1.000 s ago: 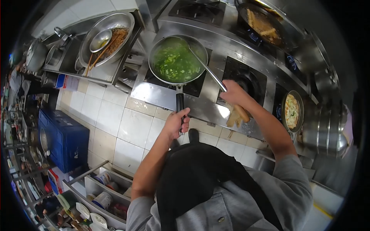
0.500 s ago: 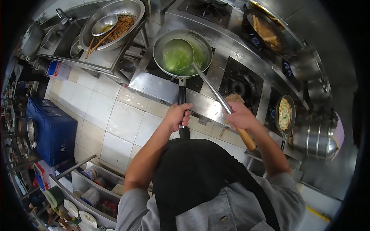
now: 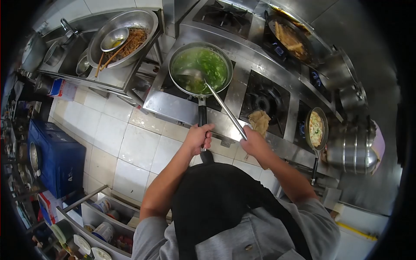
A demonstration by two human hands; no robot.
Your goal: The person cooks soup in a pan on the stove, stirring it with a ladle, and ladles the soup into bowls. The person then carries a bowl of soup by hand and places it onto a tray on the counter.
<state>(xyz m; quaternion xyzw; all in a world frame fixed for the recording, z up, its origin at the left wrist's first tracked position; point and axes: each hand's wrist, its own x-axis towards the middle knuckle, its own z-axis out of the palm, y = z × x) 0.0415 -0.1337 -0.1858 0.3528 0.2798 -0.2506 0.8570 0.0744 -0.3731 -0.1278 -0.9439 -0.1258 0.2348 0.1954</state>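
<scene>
My left hand (image 3: 200, 138) is wrapped round the black handle of a deep pan (image 3: 172, 80) on a stove burner. Green, soupy food (image 3: 206, 60) with pale bits fills much of that pan. In my right hand (image 3: 255, 143) is the shaft of a long metal ladle (image 3: 223, 104), which slants up and left into the pan. The ladle's bowl lies tilted in the green food, partly sunk in it. My right hand and forearm hide most of the ladle's grip end. A crumpled tan cloth (image 3: 259, 122) lies on the stove beside my right hand.
A small frying pan (image 3: 315, 130) with topped food stands on the right burner, near stacked steel pots (image 3: 351, 149). Another pan (image 3: 290, 37) holds browned pieces in liquid at the back right. A large steel bowl (image 3: 149, 26) with chopsticks stands at the upper left. An open drawer (image 3: 93, 208) and blue bin (image 3: 56, 156) are at left.
The ladle's bowl has sunk lower in the pan and tipped, showing more green food. My right hand has moved left and down, uncovering the cloth. My left hand keeps its hold.
</scene>
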